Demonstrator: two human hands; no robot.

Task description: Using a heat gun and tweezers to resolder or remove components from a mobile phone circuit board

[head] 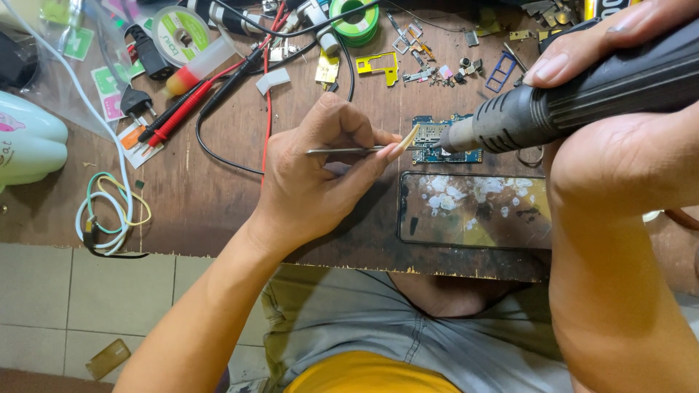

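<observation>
- On the worn wooden workbench (218,196), the left hand (320,175) pinches thin metal tweezers (349,151), fingers closed around them, tips reaching the blue circuit board (444,142)
- The right hand (619,138) grips a black hot-air tool (575,98), its nozzle just over the board
- A phone screen (473,211) lies just below the board
- Red and black probe leads (189,105) lie well to the left

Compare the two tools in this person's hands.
The thin silver metal tweezers are slim, bare and shiny; the thick black ribbed hot-air tool is bulky and matte. The left hand pinches the tweezers; the right hand wraps the tool. Both point at the blue circuit board.
</observation>
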